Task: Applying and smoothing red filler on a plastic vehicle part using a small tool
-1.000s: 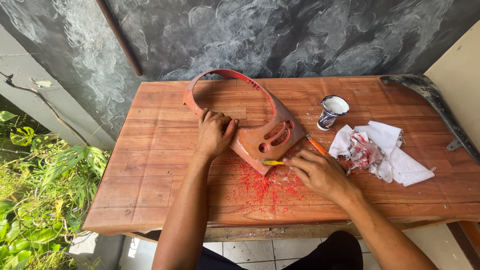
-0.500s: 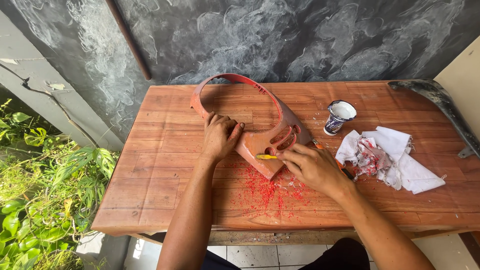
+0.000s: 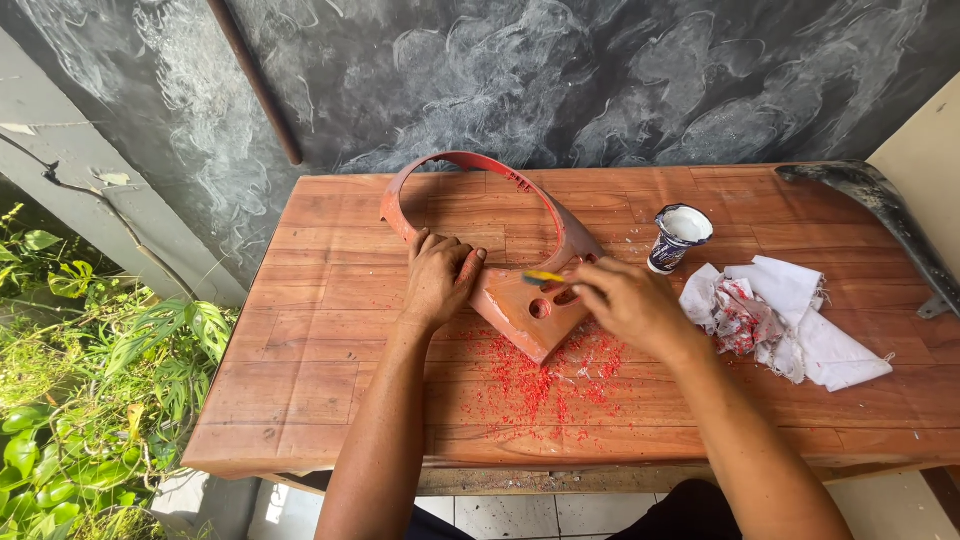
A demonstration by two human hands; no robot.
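Left hand (image 3: 437, 277) presses flat, fingers spread, on red plastic fairing panel (image 3: 520, 290) lying mid-worktop (image 3: 300, 400). Right hand (image 3: 625, 300), fingers pinched round yellow-handled tool (image 3: 545, 277), works panel's slotted lower end. Red paint flakes (image 3: 550, 380) litter wood below. Paint-stained rag (image 3: 780, 315) and small cup (image 3: 678, 236) sit right. Risk: tool likely to slip and gouge plastic if panel shifts under pressure.
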